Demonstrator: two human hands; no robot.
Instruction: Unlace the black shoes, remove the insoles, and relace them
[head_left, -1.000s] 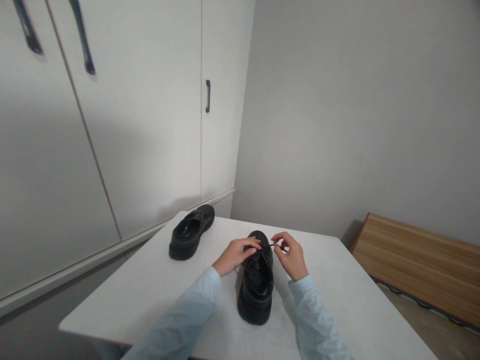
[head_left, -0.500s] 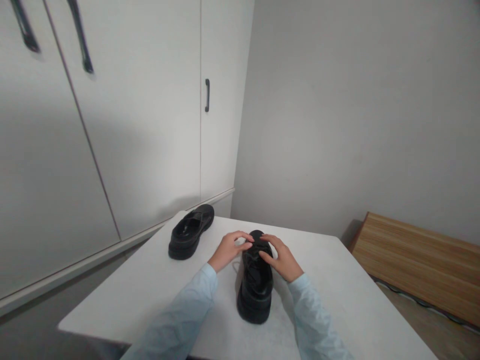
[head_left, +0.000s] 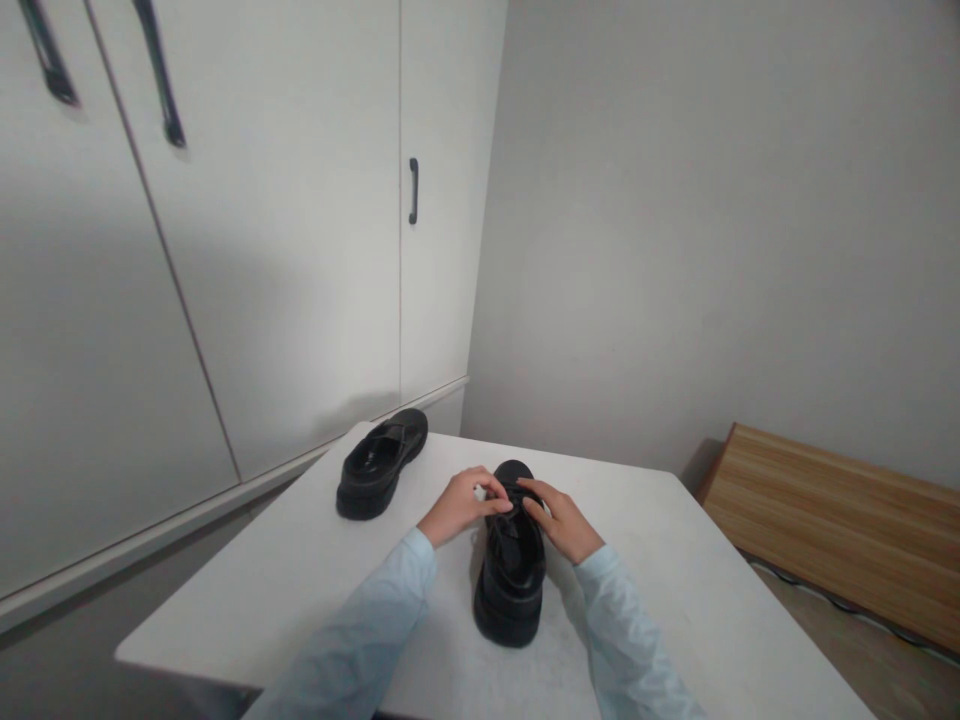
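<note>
A black lace-up shoe [head_left: 510,590] rests on the white table with its heel toward me and its toe pointing away. From the left, my left hand [head_left: 466,507] reaches to the lacing, its thumb and forefinger pinched together, apparently on the thin dark shoelace. On the opposite side, my right hand [head_left: 561,520] has its curled fingers and thumb close together at the lacing; any lace between them is too small to make out. A second black shoe [head_left: 369,478] stands apart at the table's far left, angled to the right.
The white table [head_left: 315,600] has its far edge near the grey wall [head_left: 675,250]. White cabinet doors [head_left: 300,250] with dark handles rise at the left. A wood-grained panel [head_left: 840,530] leans at the right, beyond the table edge.
My left thumb and forefinger have drawn together over the lacing and come slightly nearer to me. My right fingertips have closed toward each other. Both shoes stay in place.
</note>
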